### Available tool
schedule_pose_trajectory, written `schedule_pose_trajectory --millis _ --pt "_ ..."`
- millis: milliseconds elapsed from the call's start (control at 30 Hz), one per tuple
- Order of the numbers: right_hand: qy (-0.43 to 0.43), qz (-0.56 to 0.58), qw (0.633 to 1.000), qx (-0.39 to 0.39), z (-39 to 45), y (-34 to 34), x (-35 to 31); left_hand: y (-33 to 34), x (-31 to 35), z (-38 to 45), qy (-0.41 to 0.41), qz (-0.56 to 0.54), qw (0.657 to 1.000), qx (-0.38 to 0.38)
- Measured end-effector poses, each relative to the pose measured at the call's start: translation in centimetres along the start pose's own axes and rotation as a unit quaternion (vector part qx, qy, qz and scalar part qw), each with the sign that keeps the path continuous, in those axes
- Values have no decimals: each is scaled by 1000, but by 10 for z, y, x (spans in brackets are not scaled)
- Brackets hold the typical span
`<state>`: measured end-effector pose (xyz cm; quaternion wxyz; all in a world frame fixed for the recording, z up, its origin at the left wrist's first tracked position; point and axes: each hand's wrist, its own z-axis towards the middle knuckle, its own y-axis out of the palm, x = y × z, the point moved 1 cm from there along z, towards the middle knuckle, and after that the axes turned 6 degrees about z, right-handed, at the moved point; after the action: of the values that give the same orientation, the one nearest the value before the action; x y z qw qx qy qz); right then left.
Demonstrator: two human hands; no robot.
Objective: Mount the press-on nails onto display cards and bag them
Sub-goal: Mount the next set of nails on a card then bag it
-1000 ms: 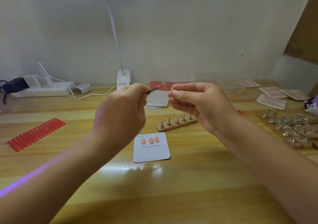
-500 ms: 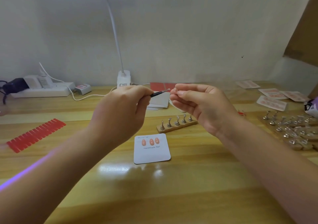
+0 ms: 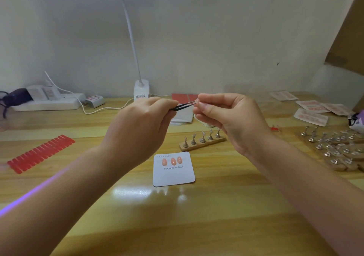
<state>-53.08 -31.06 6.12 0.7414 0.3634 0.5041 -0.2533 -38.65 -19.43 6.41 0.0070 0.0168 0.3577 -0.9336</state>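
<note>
Three nails [image 3: 172, 160] sit on display card [image 3: 174, 169] mid-counter [image 3: 216, 206] | my left hand [image 3: 137, 127] fingers clamp tweezers [image 3: 185, 106], tips at right hand [image 3: 230, 120] fingers, pinched together | wooden stand [image 3: 202, 141] behind card | red strip [image 3: 41, 153] left | holder cluster [image 3: 334, 147] right.

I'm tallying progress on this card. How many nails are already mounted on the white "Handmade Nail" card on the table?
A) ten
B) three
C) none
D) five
B: the display card carries three pink nails in a row above its printed text, and the rest of the card is bare.
</note>
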Motion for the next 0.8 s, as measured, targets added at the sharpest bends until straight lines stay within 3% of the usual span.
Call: schedule_pose_trajectory --millis 267,567,700,800 --pt "127 91 988 -10 5 0 0 2 2 -2 6 13 1000 3" --pt "113 -99 988 -35 9 -8 3 7 0 -3 30 53 998 -7" --pt "110 -129 984 -61 13 -15 -1 9 1 -4 41 66 997 -11" --pt "86 -197 976 -18 21 -30 -4 8 -4 -4 15 69 998 2"
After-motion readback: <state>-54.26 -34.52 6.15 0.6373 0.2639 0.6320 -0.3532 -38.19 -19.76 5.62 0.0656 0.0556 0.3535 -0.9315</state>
